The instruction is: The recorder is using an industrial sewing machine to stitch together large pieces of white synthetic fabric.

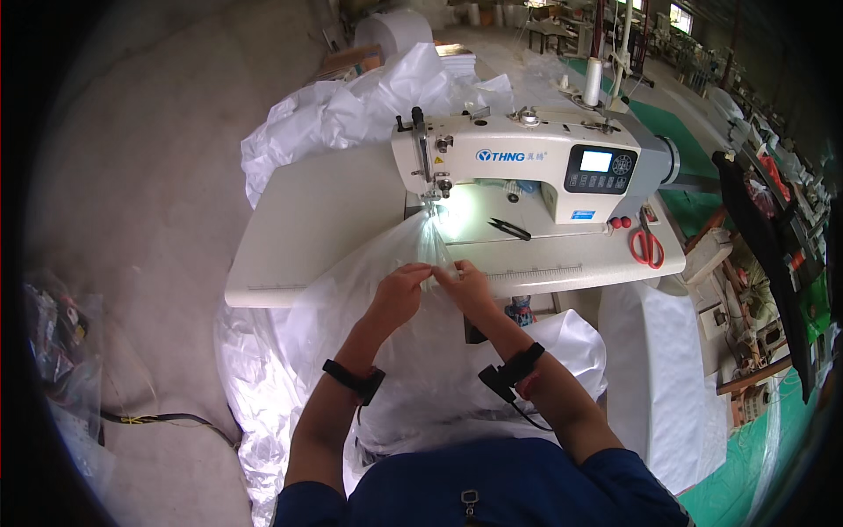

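Observation:
My left hand [401, 290] and my right hand [465, 286] meet at the front edge of the sewing table, both closed on a gathered part of a clear plastic sheet [378, 263]. From my fingers the sheet narrows up to the needle area of a white sewing machine [492, 158], where a lamp shines on it. Its lower part hangs over the table edge toward my lap. Exactly how the fingertips pinch the plastic is too small to make out. Black thread snips [509, 229] lie on the table [307, 220] to the right of the needle.
Red-handled scissors [646, 248] lie at the table's right end. White sheeting [351, 110] is heaped behind the table, and more hangs in front. A white thread cone [593, 81] stands behind the machine. On the floor at left are a black cable [167, 418] and a filled plastic bag [66, 351].

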`<state>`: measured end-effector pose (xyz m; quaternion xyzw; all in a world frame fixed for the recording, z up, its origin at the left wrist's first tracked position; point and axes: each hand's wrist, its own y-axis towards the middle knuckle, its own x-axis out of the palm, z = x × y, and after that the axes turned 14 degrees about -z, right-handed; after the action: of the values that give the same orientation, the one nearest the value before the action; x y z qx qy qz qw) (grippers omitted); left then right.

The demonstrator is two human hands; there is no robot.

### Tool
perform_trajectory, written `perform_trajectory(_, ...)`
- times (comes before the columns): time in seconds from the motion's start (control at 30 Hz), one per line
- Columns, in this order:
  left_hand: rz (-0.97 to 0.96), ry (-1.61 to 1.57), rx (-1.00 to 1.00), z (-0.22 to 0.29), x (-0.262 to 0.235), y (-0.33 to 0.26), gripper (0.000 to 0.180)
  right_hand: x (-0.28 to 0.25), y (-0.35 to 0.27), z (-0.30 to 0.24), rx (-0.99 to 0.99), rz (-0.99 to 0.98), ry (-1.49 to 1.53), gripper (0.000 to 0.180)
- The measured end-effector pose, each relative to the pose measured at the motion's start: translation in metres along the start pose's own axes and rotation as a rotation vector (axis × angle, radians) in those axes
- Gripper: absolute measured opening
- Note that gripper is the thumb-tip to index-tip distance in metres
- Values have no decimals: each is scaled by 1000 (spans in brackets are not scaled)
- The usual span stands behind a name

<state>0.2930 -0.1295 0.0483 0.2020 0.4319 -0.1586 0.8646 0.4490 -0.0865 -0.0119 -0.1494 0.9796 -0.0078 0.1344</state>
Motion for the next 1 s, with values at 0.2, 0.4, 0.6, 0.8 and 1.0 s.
perform_trajectory(0.2, 40, 319, -172, -33, 6, -15, 32, 6, -26, -43, 92, -61, -842, 45)
perform_trajectory(0.4, -42, 366, -258, -68, -13, -7, 49, 22, -6, -47, -13, -122, -1155, 48)
perform_trajectory(0.6, -40, 428, -253, -104, -18, 20, 45, 26, 30, -51, -81, -98, -1152, 47)
perform_trajectory(0.8, -72, 428, -303, -126, -25, 50, 46, 23, 64, -53, -60, -70, -1177, 48)
perform_trajectory(1.0, -77, 402, -401, -137, -32, 76, 47, 19, 72, -58, -19, -15, -1083, 46)
